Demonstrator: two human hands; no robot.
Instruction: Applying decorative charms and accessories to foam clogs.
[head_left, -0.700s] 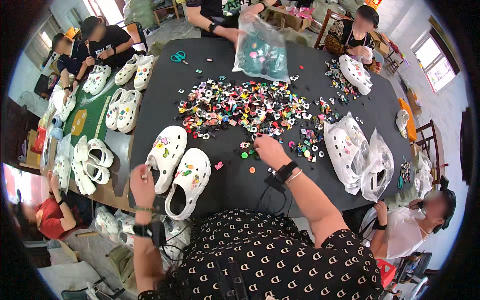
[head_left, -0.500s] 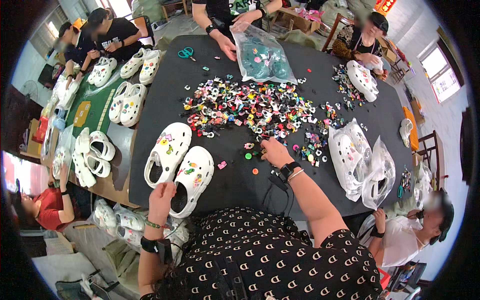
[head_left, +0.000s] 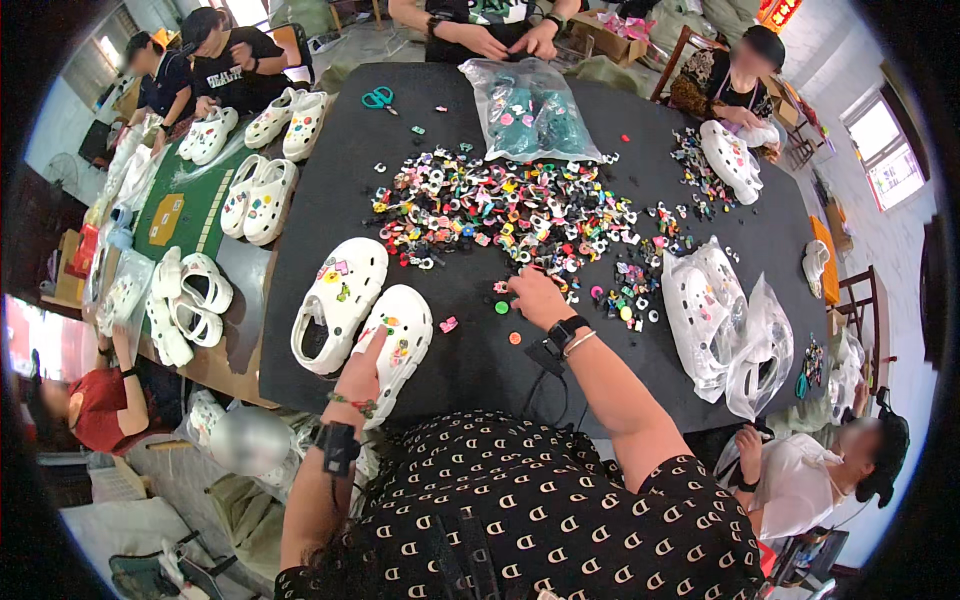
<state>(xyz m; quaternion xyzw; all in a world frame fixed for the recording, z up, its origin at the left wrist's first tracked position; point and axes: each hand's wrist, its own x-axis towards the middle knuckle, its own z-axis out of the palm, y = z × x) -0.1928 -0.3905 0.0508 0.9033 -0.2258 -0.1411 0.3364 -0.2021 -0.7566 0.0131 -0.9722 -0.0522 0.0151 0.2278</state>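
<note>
Two white clogs stand side by side on the black table, toes pointing away from me: a left clog (head_left: 362,270) and a right clog (head_left: 411,312). Colourful charms sit in their toe holes. My left hand (head_left: 360,375) lies over the right clog's opening, index finger stretched out to the charms on its toe. At the near edge of a large heap of loose shoe charms (head_left: 500,205), my right hand (head_left: 540,298) reaches down with its fingers bent together. Whatever is between those fingertips is hidden. A pink charm (head_left: 448,324), a green disc (head_left: 502,307) and an orange disc (head_left: 515,338) lie nearby.
A clear bag of green clogs (head_left: 535,115) lies beyond the heap, with teal scissors (head_left: 379,98) to its left. Bagged white clogs (head_left: 700,310) lie at right. Co-workers sit around; more white clogs (head_left: 260,205) stand on the left table.
My left hand has moved up and right, from the clogs' heels onto the right clog's toe. My right hand shifted slightly left. The person opposite has let go of the clear bag.
</note>
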